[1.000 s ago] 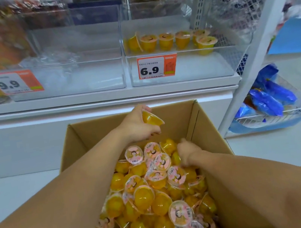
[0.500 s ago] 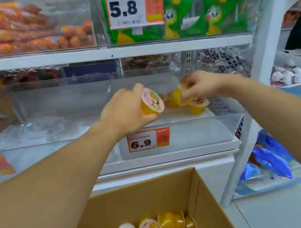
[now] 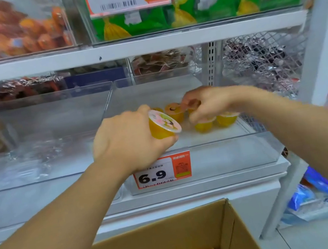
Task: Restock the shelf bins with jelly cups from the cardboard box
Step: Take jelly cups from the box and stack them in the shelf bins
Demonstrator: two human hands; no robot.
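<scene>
1. a jelly cup [image 3: 164, 125] is held in the left hand [image 3: 130, 140], fingers curled round its yellow body with the printed lid tilted toward the camera; it is carried just above the front wall of the clear shelf bin [image 3: 226, 157], seemingly so that it can be set down inside.
2. the right hand [image 3: 205, 103] is reached deeper into the same bin, over the cups already standing near its back right corner. its fingertips are pinched together at the lid of one cup [image 3: 175, 111], but whether that cup is truly gripped or only being nudged cannot be told.
3. two more cups [image 3: 215, 122] are seen upright beneath that hand, grouped toward the bin's right wall, so the front and left of the bin floor are left for further stock.
4. the price tag [image 3: 162, 170] marked 6.9 is fixed to the bin's front wall, partly covered by the left wrist.
5. the cardboard box [image 3: 199, 228] is kept directly below the shelf edge, open, with more cups visible at its bottom, presumably so that each trip is short.
6. the neighbouring bin [image 3: 49, 188] to the left is seen holding no cups.
</scene>
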